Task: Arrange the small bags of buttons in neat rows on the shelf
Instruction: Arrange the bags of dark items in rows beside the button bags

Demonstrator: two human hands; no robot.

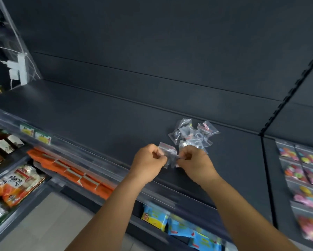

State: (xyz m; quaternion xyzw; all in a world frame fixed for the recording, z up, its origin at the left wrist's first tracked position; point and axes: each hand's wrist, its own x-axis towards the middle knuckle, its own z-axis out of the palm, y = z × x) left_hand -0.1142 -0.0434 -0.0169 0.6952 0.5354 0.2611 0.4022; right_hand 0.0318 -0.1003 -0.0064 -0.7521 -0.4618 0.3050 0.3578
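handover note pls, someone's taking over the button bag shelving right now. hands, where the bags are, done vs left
Left hand: pinching a small clear bag just above the dark shelf.
Right hand: pinching the same bag, or one touching it; blur hides which.
Rest of the bags: loose pile on the shelf, just behind the hands.
Done: no row laid out on this shelf yet.
Left: set down the held bag, then pull bags from the pile one at a time and line them up in rows. The shelf to the left of the pile looks like the likely spot.
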